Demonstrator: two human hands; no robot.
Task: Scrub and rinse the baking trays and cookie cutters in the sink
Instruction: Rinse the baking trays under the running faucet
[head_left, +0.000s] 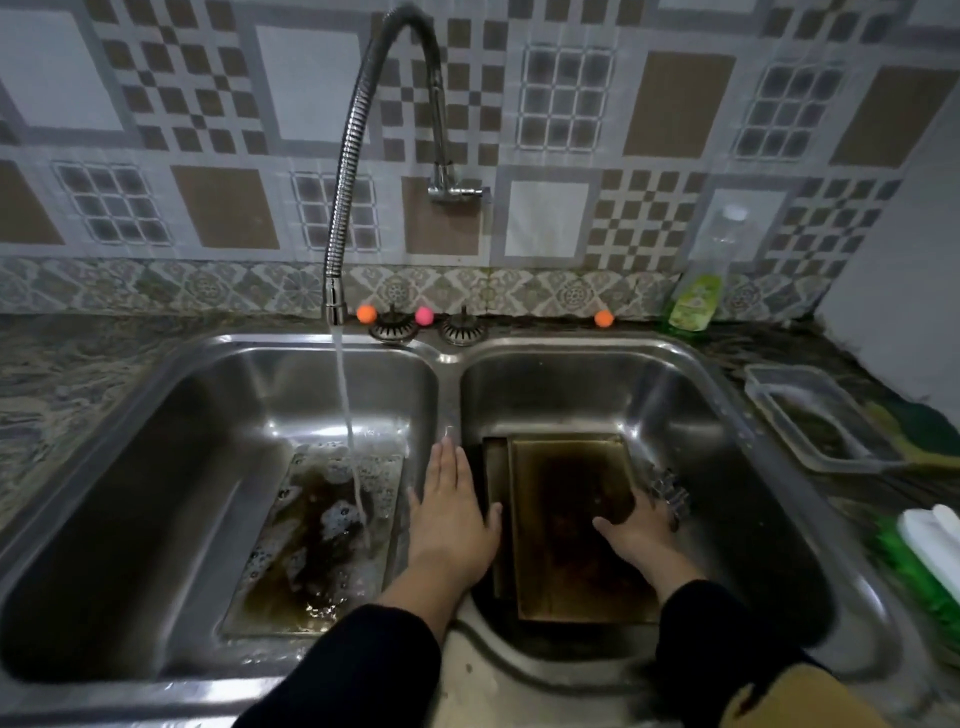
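Looking down at the double sink (447, 358), we take its central divider as our landmark. Left of the divider, in the left basin, one baking tray (317, 540) lies flat on the bottom, stained brown and covered with suds, and water from the flexible faucet (358, 156) pours straight onto it. Right of the divider, in the right basin, a stack of dark trays (566, 525) rests on the bottom, the top one browned and scorched in its middle. Our left hand (452, 514) lies on the divider itself with fingers straight and spread, holding nothing, its thumb reaching toward the stack's left edge. Our right hand (636, 530) is on the far side of the stack from the divider, fingers curled round the top tray's right edge. Just beyond that hand, metal cookie cutters (670, 491) sit against the basin wall. A green dish soap bottle (696, 296) stands behind the right basin.
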